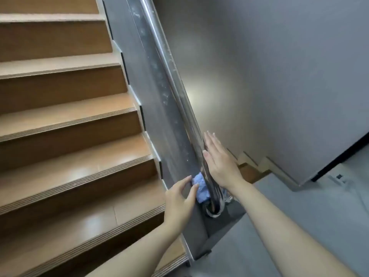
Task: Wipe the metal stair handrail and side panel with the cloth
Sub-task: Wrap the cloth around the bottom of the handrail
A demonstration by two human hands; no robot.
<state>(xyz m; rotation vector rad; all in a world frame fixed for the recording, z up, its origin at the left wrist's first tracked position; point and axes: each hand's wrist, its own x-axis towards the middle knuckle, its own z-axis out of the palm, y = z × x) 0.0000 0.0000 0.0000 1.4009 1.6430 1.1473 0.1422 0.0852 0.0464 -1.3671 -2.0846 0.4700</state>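
A shiny metal handrail (175, 80) slopes up the stairs above a dull grey side panel (147, 80) marked with pale smudges. A crumpled light-blue cloth (200, 186) sits near the rail's lower curled end, pressed between panel and rail. My left hand (179, 200) pinches the cloth with thumb and fingertips against the panel. My right hand (219, 158) lies flat on the outer side of the rail just above the cloth, fingers straight and together, holding nothing.
Brown wooden steps (65, 120) with ribbed edges climb on the left. A grey wall (279, 66) stands to the right. Below right lies a grey landing (299, 216) and a lower flight of steps (251, 162).
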